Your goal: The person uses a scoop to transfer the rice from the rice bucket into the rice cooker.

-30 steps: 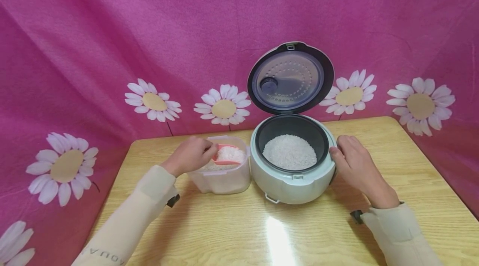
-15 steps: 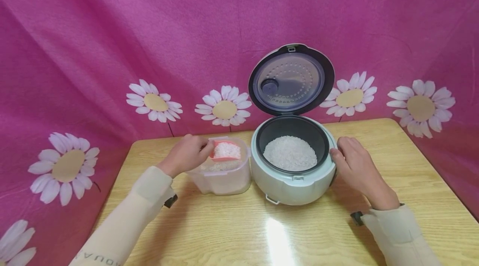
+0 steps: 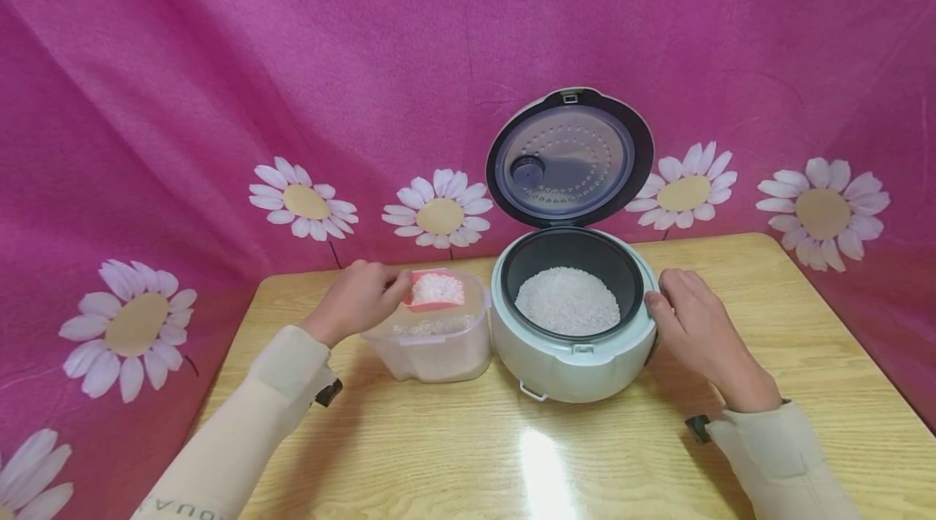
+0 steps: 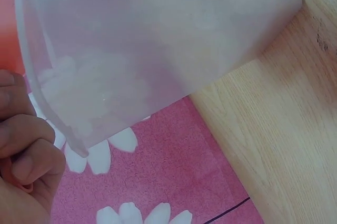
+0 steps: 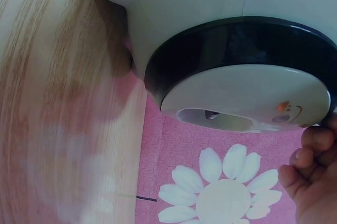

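Note:
My left hand (image 3: 356, 301) grips the handle of a coral-pink scoop (image 3: 434, 307) heaped with white rice. The scoop is over a translucent plastic bin (image 3: 442, 357) that has more rice inside. In the left wrist view, curled fingers (image 4: 31, 140) wrap the handle beside the bin's rim. To the right stands a pale green rice cooker (image 3: 570, 370), lid (image 3: 578, 146) raised, its dark inner pot partly filled with rice (image 3: 566, 301). My right hand (image 3: 698, 325) holds the cooker's right side, thumb at the rim; the right wrist view shows bent fingers (image 5: 316, 140) at the dark-trimmed end.
Bin and cooker stand side by side on a light wooden table (image 3: 446, 455). Behind and around hangs a magenta cloth (image 3: 366, 41) printed with white daisies. The upright lid is close to it. A small wire handle (image 3: 532, 392) juts from the cooker's front.
The scoop, full of rice, has risen out of the rice in the bin and shifted slightly left with my left hand. My right hand has stayed at the cooker.

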A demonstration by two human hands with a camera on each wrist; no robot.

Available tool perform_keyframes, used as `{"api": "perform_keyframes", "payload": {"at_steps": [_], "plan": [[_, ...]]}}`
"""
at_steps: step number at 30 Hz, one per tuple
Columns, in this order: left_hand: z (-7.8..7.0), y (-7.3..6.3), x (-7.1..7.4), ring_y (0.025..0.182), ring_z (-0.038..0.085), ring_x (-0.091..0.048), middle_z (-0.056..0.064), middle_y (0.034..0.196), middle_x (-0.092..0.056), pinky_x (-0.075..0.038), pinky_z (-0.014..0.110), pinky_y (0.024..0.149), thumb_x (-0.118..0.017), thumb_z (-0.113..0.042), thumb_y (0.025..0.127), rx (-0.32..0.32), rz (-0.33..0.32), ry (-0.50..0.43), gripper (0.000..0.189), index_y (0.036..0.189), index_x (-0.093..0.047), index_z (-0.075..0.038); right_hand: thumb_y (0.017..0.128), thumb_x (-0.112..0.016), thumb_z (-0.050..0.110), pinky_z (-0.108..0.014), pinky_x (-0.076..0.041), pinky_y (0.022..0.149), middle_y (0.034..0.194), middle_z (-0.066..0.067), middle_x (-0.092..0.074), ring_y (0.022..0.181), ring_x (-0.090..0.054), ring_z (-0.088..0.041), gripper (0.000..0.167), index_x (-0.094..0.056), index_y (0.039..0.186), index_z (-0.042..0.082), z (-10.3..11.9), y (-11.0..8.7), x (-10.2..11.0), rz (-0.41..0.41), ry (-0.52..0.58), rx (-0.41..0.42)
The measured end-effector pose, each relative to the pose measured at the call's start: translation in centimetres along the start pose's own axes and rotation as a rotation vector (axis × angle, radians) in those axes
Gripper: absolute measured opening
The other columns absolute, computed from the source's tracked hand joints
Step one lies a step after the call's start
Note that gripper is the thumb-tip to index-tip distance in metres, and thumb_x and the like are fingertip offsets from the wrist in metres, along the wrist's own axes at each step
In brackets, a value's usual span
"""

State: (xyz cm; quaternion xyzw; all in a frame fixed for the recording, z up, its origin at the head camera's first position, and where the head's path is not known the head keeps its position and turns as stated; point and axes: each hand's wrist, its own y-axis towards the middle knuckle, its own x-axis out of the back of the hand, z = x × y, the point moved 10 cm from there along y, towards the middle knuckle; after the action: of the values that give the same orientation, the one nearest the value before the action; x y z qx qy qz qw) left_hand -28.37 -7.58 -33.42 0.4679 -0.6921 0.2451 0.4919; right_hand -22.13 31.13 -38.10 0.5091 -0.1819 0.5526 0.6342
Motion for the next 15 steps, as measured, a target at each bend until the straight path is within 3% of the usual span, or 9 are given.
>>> {"api": "perform_keyframes", "payload": {"at_steps": [5,10,15], "plan": [[-0.2,0.1,0.3,0.047,0.007,-0.036,-0.005,0.056,-0.053,-0.031,0.025,0.051,-0.05,-0.026,0.104,0.003,-0.009,-0.005,0.039,0.074,-0.074,-0.016,0.101,-0.051,0.016,-0.033,-0.035,0.073,0.081,-0.005,-0.045,0.085,-0.041,-0.018,0.015,-0.051,0.087,0.009,0.1,0.0,0.1,-0.015,0.002,0.009],[-0.5,0.2,0.6,0.046,0.009,-0.032,-0.006,0.052,-0.038,-0.028,0.024,0.05,-0.05,-0.027,0.105,0.011,-0.02,-0.012,0.047,0.061,-0.061,-0.016,0.1,-0.052,0.015,-0.035,-0.036,0.073,0.081,-0.006,-0.046,0.085,-0.042,-0.019,0.015,-0.051,0.087,0.009,0.2,0.0,0.1,-0.015,0.004,0.01],[-1.3,0.6,0.9,0.047,0.009,-0.031,-0.006,0.052,-0.035,-0.028,0.025,0.051,-0.051,-0.027,0.105,-0.009,-0.036,-0.015,0.049,0.057,-0.056,-0.016,0.101,-0.052,0.017,-0.035,-0.036,0.073,0.082,-0.005,-0.046,0.086,-0.042,-0.019,0.014,-0.052,0.089,0.009,0.1,0.0,0.1,0.001,0.005,-0.006]]}}
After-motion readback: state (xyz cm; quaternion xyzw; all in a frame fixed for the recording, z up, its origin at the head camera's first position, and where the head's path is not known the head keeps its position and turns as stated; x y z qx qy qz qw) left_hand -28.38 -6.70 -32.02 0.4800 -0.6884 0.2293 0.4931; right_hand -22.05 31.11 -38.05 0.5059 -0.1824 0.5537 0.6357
